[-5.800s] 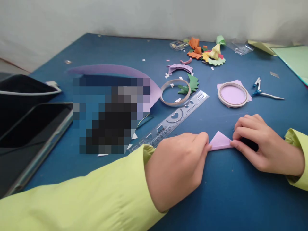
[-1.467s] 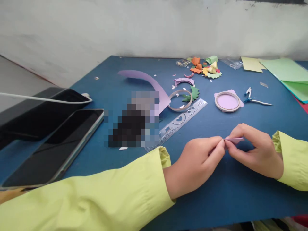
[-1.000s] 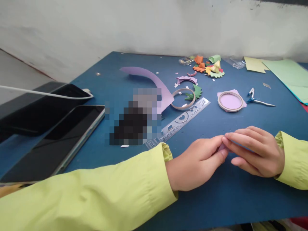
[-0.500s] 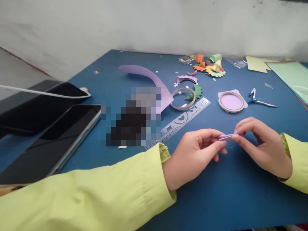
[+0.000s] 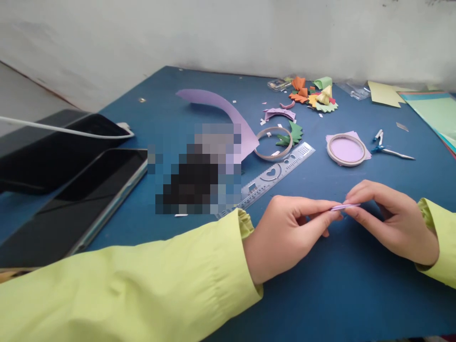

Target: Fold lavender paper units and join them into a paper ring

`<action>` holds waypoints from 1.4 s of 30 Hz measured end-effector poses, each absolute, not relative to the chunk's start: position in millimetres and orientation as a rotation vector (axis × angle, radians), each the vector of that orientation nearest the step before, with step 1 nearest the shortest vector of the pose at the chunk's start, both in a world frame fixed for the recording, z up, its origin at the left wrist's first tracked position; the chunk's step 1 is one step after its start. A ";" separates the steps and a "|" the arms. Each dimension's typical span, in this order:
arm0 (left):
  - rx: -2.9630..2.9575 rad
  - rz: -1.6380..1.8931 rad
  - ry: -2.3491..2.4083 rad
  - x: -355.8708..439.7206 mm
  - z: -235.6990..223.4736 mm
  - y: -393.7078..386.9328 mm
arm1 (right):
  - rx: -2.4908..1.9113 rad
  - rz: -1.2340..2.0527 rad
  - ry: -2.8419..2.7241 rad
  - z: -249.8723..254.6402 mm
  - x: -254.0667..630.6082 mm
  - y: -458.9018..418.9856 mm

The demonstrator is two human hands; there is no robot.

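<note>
"What are our fingers holding?"

"Our left hand has thumb and forefinger almost together on the left end of a folded purple paper. Our right hand pinches the right end just as narrowly."

"Where is it, and how should it handle?"

"It's at the near right, seen edge-on; we can't tell whether it touches the table. We'd judge it light, a little stiff along its folds, hardly slippery, and easy to crease wrongly. The ends look best to hold, with fingertips only."

"And our surface?"

"Blue, flat and smooth-looking. Beyond our hands, a clear ruler slants away on the left. Farther right, a tape roll lies on purple sheets, near a blue-and-white tool. Orange folded pieces sit at the far side, before a pale wall."
</note>
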State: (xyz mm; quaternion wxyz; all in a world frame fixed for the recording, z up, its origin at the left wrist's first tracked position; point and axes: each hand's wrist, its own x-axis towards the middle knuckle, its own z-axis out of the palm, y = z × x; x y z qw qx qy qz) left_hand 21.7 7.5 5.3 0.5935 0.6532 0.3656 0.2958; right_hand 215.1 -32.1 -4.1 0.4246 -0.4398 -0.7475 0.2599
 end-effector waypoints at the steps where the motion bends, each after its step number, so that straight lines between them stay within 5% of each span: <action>1: 1.524 0.680 0.850 21.7 5.7 7.3 | -1.102 0.659 -1.866 -4.2 215.2 -32.4; 17: 1.432 0.461 0.779 18.6 12.5 14.0 | -1.242 1.115 -1.735 6.9 214.4 -34.0; 42: 2.041 0.381 0.440 13.9 4.8 15.1 | -1.078 1.000 -2.082 4.1 214.0 -36.3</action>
